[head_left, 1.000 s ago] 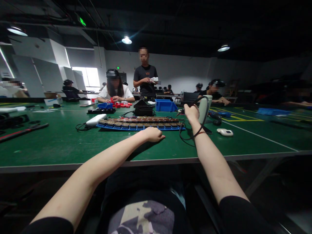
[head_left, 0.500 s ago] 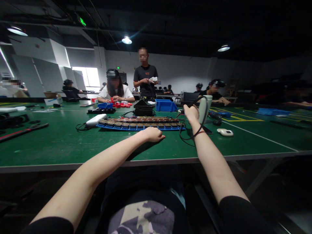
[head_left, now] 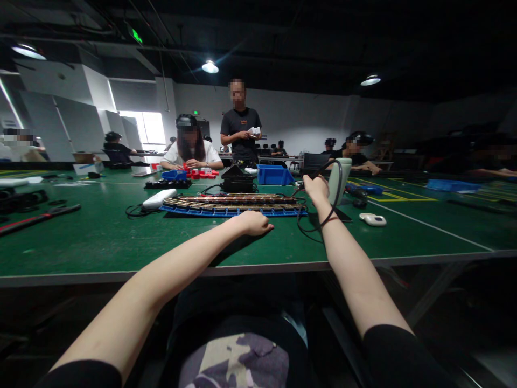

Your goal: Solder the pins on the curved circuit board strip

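A long blue rack (head_left: 194, 210) with rows of thin gold and dark strips lies across the green table (head_left: 121, 242). My left hand (head_left: 253, 222) rests at the rack's front edge, right of its middle, with fingers curled; what they hold, if anything, is hidden. At the rack's right end my right hand (head_left: 316, 188) is closed round a dark tool, only partly seen, with a black cable (head_left: 342, 183) looping down beside the wrist. Just behind that hand stands a pale green cylinder (head_left: 336, 180).
A white device (head_left: 160, 199) with a cable lies left of the rack. Behind are a black box (head_left: 238, 180) and a blue bin (head_left: 275, 174). A small white case (head_left: 373, 219) lies right. People sit and stand beyond the table.
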### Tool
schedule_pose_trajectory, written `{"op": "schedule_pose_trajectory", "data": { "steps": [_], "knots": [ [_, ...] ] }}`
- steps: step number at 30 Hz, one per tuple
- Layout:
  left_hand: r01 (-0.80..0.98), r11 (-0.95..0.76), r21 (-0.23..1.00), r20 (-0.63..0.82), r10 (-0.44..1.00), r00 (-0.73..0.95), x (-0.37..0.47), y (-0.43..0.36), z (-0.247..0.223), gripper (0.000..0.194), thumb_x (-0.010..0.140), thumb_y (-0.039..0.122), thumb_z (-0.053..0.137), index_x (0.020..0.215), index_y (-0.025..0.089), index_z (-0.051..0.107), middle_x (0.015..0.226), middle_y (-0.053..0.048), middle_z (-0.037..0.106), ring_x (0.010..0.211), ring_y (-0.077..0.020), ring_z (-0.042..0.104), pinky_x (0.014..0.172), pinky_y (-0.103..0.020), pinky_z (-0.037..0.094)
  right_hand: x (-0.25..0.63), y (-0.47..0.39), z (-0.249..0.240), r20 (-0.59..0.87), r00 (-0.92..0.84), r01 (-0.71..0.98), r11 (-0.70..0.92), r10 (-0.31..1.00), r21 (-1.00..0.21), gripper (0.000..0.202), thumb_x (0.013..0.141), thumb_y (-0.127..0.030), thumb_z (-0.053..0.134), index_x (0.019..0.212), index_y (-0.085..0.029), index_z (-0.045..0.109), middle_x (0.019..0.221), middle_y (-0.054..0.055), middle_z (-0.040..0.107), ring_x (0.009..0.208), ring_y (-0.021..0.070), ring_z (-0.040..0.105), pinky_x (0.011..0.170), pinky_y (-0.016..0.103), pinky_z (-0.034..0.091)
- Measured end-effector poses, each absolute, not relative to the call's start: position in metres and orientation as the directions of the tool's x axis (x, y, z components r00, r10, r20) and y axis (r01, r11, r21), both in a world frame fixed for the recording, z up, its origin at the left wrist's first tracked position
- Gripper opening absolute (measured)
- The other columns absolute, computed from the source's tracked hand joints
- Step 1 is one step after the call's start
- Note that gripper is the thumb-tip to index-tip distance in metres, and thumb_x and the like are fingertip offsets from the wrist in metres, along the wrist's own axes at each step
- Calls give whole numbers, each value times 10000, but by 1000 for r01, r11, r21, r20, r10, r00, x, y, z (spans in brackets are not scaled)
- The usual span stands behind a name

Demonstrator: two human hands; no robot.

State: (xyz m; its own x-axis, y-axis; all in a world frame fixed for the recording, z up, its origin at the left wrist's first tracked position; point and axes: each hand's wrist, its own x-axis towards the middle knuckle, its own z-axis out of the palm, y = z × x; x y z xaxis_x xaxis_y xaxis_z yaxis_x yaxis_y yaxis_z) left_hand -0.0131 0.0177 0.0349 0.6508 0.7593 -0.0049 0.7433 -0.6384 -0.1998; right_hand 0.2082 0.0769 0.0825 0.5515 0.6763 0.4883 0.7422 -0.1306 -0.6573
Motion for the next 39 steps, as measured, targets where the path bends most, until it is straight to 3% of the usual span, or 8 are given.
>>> {"op": "schedule_pose_trajectory", "data": {
  "steps": [39],
  "knots": [
    [742,-641,-198,-6,757,653,-13,19,34,547,985,502,294,1080,148,699,1127,-175,699,1054,-304,663,865,-377,508,205,71,86,475,559,729,-131,680,-671,419,880,-388,482,1092,-113,716,1113,183,701,1091,318,639,932,379,477]
  ]
}}
